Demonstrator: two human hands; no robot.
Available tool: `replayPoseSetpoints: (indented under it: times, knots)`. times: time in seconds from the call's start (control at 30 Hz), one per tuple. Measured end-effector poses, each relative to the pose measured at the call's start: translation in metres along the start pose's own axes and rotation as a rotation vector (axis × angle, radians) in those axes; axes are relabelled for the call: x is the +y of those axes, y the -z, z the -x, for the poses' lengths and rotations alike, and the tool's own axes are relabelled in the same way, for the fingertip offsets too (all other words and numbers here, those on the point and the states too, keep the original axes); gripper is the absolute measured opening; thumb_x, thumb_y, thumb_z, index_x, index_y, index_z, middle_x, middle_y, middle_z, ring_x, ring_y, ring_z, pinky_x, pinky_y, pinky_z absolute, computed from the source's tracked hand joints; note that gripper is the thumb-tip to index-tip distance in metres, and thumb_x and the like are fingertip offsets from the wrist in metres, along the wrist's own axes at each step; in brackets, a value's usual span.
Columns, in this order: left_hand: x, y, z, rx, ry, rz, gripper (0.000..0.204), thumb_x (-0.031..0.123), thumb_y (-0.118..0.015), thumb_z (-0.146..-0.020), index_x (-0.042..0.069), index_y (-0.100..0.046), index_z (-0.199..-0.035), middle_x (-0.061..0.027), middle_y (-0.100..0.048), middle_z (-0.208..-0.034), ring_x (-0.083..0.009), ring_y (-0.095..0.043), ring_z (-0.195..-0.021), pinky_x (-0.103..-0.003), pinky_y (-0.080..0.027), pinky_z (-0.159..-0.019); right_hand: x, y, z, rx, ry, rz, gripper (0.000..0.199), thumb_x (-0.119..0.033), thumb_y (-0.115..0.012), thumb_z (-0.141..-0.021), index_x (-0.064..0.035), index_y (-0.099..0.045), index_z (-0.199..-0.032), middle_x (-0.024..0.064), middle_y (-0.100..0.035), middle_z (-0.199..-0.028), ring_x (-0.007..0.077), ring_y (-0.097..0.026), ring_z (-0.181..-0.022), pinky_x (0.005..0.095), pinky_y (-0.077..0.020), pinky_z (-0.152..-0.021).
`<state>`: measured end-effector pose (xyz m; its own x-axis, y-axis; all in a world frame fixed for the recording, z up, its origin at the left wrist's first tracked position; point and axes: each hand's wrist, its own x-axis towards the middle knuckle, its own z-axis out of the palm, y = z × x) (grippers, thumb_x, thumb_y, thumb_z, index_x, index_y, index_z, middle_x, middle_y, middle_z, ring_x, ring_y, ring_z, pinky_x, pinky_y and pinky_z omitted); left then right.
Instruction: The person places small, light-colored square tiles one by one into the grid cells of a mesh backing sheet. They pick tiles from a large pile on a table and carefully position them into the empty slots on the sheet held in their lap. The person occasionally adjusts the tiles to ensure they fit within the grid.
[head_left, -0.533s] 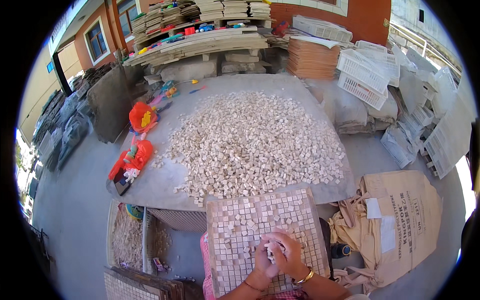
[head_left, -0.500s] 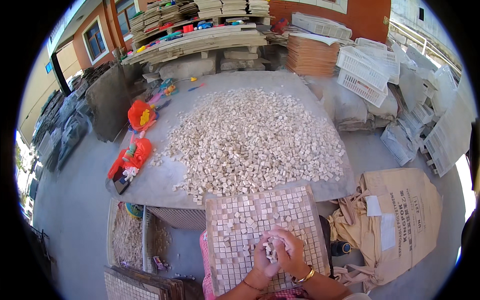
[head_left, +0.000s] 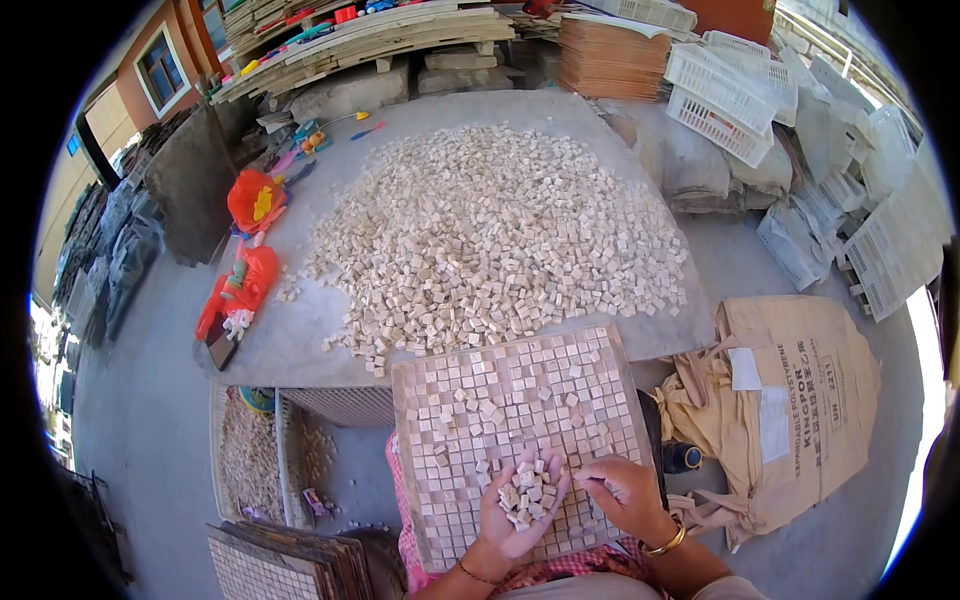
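Lying in a small heap in the cupped palm, a handful of pale stone cubes (head_left: 527,494) is being held by the left hand (head_left: 515,510), which is hovering palm-up over the near edge of the gridded mosaic board (head_left: 520,420). Just beside it, the right hand (head_left: 622,490) is pinching its fingertips together near the handful, knuckles up; whether a cube is caught between them I cannot tell. Beyond the board, a broad pile of loose cubes (head_left: 490,230) is spreading across the grey table (head_left: 290,340). Right of the board, brown sacks (head_left: 790,390) are lying crumpled on the floor.
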<state>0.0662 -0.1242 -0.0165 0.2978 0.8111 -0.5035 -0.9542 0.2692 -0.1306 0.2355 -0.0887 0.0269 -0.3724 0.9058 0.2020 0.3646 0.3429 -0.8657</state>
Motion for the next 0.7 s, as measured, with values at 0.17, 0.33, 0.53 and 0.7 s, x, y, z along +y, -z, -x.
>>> replayPoseSetpoints:
  times: [0.17,0.33,0.53,0.7]
  knots:
    - [0.003,0.000,0.003,-0.046,-0.061,-0.048,0.028,0.026,-0.053,-0.089,0.014,-0.057,-0.114,-0.0081,-0.056,-0.121,-0.0231,-0.049,-0.118,-0.044,-0.036,-0.104,0.015,-0.005,0.005,0.031,0.043,0.067,0.014,-0.003,-0.063,-0.079,-0.0030,-0.064,-0.093,0.0126,-0.065,-0.082,0.0278,-0.063,-0.072,0.0322,-0.0503,-0.065]
    - [0.030,0.008,0.017,-0.128,-0.155,0.094,0.031,0.027,-0.052,-0.088,0.012,-0.055,-0.116,-0.0069,-0.056,-0.123,-0.0246,-0.049,-0.120,-0.046,-0.034,-0.105,0.024,-0.005,0.003,-0.096,0.061,0.185,0.019,-0.008,-0.064,-0.079,-0.0055,-0.061,-0.097,0.0104,-0.062,-0.088,0.0290,-0.061,-0.078,0.0352,-0.0504,-0.067]
    - [0.043,0.017,0.031,-0.063,-0.163,0.188,0.030,0.026,-0.051,-0.089,0.015,-0.057,-0.116,-0.0060,-0.056,-0.124,-0.0241,-0.049,-0.119,-0.047,-0.034,-0.104,0.030,-0.021,0.009,-0.214,0.077,0.300,0.026,-0.013,-0.069,-0.074,-0.0083,-0.061,-0.099,0.0085,-0.060,-0.093,0.0264,-0.060,-0.083,0.0348,-0.0510,-0.071]
    - [0.044,0.020,0.036,-0.060,-0.154,0.214,0.031,0.031,-0.047,-0.090,0.019,-0.058,-0.117,-0.0035,-0.057,-0.122,-0.0233,-0.050,-0.118,-0.046,-0.035,-0.102,0.030,-0.020,0.003,-0.142,0.044,0.316,0.025,-0.014,-0.069,-0.074,-0.0078,-0.062,-0.097,0.0088,-0.060,-0.089,0.0269,-0.060,-0.081,0.0352,-0.0500,-0.069]
